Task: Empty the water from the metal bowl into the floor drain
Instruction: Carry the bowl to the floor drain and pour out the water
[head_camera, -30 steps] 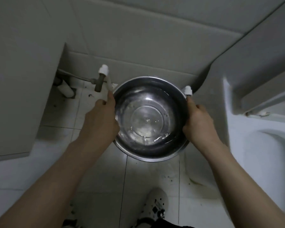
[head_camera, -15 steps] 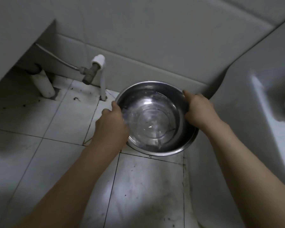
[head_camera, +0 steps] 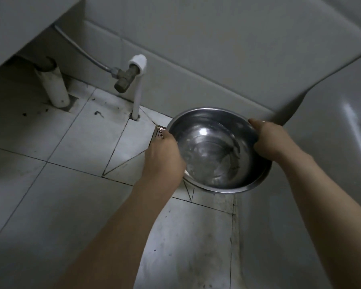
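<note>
A round metal bowl (head_camera: 215, 151) with a little water in it hangs low over the tiled floor near the wall. My left hand (head_camera: 165, 157) grips its left rim and my right hand (head_camera: 269, 140) grips its right rim. The bowl tilts a little, far rim up. A corner of the metal floor drain (head_camera: 159, 132) shows just left of the bowl, by my left thumb; the bowl hides the rest of it.
A white pipe with a brass valve (head_camera: 126, 77) and a hose rises from the floor left of the bowl. A thicker white drain pipe (head_camera: 54, 88) stands further left under a cabinet. A white toilet base (head_camera: 313, 163) fills the right side. The floor tiles (head_camera: 71, 184) are stained.
Both hands have carried the bowl lower and closer to the floor, toward the wall corner. The drain's corner has come into view beside the bowl. My shoe is out of view.
</note>
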